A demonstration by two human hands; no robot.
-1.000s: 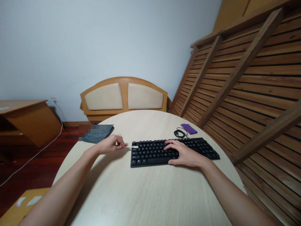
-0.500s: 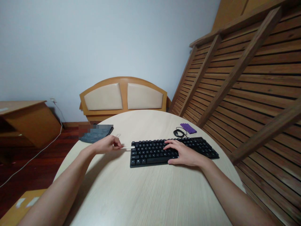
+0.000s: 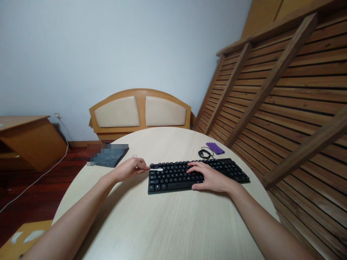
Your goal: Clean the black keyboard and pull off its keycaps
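Note:
A black keyboard (image 3: 173, 185) lies on the pale round table (image 3: 173, 224). My left hand (image 3: 133, 169) is beside its left end, fingers pinched on a thin white stick with a thicker white tip (image 3: 158, 169). That tip lies over the upper-left keys; whether it is a swab or a small brush cannot be made out. Toward the keyboard's middle, my right hand (image 3: 210, 177) rests with fingers spread on the keys and thumb at the front edge. Nothing is held in it.
Behind the keyboard are its coiled black cable (image 3: 205, 154) and a folded purple cloth (image 3: 215, 148). A dark grey cloth item (image 3: 110, 157), partly blurred out, lies at the table's left edge. A headboard (image 3: 141, 108) stands beyond; wooden slats (image 3: 271, 108) lean at right.
My left hand has moved right, carrying the white stick's tip from the keyboard's left edge farther over the keys. My right hand stays on the keyboard. The view has shifted slightly.

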